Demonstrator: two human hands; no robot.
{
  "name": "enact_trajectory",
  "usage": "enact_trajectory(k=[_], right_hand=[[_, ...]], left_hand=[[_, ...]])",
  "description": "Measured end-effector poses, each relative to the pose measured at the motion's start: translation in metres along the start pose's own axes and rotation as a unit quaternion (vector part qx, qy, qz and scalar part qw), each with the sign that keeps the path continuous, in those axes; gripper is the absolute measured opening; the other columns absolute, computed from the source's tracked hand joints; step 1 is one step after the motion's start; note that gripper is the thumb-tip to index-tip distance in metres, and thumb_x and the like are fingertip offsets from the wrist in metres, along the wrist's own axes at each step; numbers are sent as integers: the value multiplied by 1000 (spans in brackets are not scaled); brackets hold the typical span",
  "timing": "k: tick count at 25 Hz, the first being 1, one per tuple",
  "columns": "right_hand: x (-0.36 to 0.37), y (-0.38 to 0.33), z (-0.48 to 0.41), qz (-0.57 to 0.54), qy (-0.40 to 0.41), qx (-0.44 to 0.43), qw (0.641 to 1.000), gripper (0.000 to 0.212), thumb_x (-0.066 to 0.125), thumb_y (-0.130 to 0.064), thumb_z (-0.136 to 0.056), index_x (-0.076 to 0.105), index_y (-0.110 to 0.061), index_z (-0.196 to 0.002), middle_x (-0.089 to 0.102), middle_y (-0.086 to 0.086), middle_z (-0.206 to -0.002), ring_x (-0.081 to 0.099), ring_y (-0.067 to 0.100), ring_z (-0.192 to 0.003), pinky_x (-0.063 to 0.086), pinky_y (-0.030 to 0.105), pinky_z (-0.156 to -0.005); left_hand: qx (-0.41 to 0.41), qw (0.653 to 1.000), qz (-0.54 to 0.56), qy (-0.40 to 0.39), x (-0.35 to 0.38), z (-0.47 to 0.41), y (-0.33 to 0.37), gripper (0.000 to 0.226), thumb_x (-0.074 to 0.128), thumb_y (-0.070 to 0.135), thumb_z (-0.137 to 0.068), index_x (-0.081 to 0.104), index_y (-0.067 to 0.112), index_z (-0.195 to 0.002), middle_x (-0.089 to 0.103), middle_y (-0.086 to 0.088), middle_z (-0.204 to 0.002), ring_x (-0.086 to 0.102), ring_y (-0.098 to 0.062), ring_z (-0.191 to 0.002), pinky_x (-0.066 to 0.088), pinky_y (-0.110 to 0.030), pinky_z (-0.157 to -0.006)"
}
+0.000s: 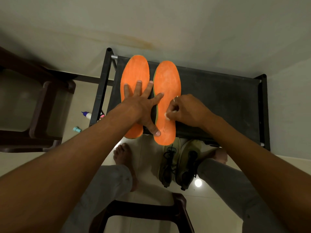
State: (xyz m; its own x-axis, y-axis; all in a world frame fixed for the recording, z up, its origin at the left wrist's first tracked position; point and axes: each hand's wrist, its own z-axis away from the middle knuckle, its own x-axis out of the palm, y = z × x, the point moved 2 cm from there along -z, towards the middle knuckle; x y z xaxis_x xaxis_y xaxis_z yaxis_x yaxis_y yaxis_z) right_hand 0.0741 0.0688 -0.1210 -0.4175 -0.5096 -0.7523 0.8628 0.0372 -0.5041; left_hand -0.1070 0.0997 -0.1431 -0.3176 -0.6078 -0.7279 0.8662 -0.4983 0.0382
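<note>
A home is suggested. A fabric shoe rack, worn sneakers and plastic chairs are seen on a tiled floor.

Left insole, right insole side by side on rack shelf. Left hand flat across both. Right hand, pinching small wad, on right insole's near half. Shoes on floor below shelf's near edge; bottle left of rack.

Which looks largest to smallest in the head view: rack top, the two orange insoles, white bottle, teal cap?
1. Rack top.
2. Left insole and right insole: look alike, unranked.
3. White bottle, partly hidden by the frame.
4. Teal cap.
</note>
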Motion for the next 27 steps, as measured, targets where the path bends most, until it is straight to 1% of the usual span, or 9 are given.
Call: enact_trajectory(k=[2,5,6,9,13,17,20,24,27], right_hand=[[5,-2,0,-3,-25,0,1000,12,71,-37,-84,74,-25,-82,70,-14,-81,65,4,-74,49,25,-64],[0,1,-3,81,161,7,984,16,66,-35,-90,73,-21,-90,70,-6,-88,63,12,-81,48,30,-72],[0,2,-4,77,156,4,985,15,66,-34,-90,73,-21,-90,70,-6,-89,63,12,-81,50,31,-73],[1,-2,-8,-21,17,-17,1000,8,71,-32,-86,73,-25,-82,70,-13,-81,65,3,-73,51,26,-66],[-4,-1,-15,69,165,13,984,16,66,-32,-89,75,-19,-92,71,-6,-90,63,11,-82,47,27,-71],[3,-9,-18,-5,-19,-22,1000,10,71,-34,-84,75,-25,-83,71,-11,-82,65,4,-74,55,29,-69],[0,-9,-19,73,130,-16,989,17,66,-36,-87,75,-23,-92,72,-6,-89,64,11,-81,54,37,-77],[5,-11,-19,0,-44,-46,998,10,70,-37,-84,76,-29,-83,71,-14,-82,64,2,-75,55,32,-68],[4,-11,-19,63,104,-26,992,16,66,-38,-87,77,-28,-89,72,-10,-85,62,6,-76,50,30,-69]], left_hand=[[2,1000,2,0,0,-1,0,149,63,96,-39,-26,47,-148,-39,-6,-157,-29,-45,-144,-7,-76,-107],[-2,1000,5,0,-1,0,1,150,63,96,-38,-24,47,-149,-38,-6,-157,-29,-45,-144,-8,-76,-107],[-3,1000,5,-2,-1,0,1,150,63,96,-37,-23,47,-150,-38,-6,-158,-29,-45,-144,-8,-76,-106],[-4,1000,4,0,-1,0,1,149,64,95,-39,-25,46,-149,-39,-6,-157,-30,-45,-144,-8,-76,-107],[1,1000,12,2,-1,0,1,150,63,96,-39,-24,46,-149,-39,-6,-157,-30,-45,-144,-9,-76,-107],[2,1000,10,5,0,0,1,149,63,96,-39,-25,45,-149,-39,-6,-157,-30,-45,-144,-9,-76,-106],[2,1000,15,5,-1,0,1,149,64,95,-40,-24,45,-150,-38,-6,-158,-31,-45,-144,-9,-76,-106],[2,1000,14,1,0,1,1,148,64,94,-42,-25,45,-150,-40,-6,-157,-32,-45,-143,-10,-76,-106],[-2,1000,12,-1,-2,1,1,149,64,94,-41,-25,45,-150,-39,-6,-157,-31,-45,-143,-9,-76,-107]])
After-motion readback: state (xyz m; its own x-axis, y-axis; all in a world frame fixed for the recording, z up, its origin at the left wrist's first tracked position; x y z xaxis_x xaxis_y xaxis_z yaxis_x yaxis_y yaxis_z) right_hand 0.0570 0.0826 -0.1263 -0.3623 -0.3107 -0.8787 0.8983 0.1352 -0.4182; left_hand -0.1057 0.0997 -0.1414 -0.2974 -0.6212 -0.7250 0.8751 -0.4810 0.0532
